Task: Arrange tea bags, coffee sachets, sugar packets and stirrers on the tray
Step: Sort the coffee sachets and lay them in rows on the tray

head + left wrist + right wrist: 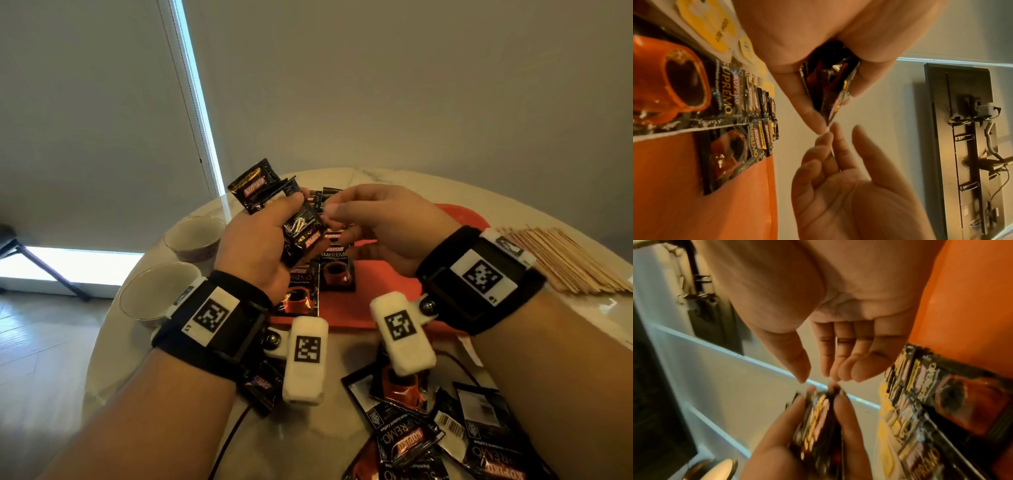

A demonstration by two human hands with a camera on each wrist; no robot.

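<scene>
Left hand full of coffee sachets, right hand reaching in over the tray

Nearest the camera a loose pile of black coffee sachets (442, 442) is scattered on the marble table (329, 411), some face down with barcodes showing. Past that is the orange tray (387, 305), where more sachets (318, 274) with a red cup picture lie flat in rows, with yellow packets (715, 27) beyond them. Above the tray the left hand (253, 240) grips a fanned bunch of sachets (274, 205), fingers curled round it and blocking part of the rows. The right hand (383, 222) has relaxed, slightly spread fingers (838, 353), tips just beside the bunch's edge, holding nothing. Off left stand two bowls (178, 267); off right, a heap of wooden stirrers (568, 260).
</scene>
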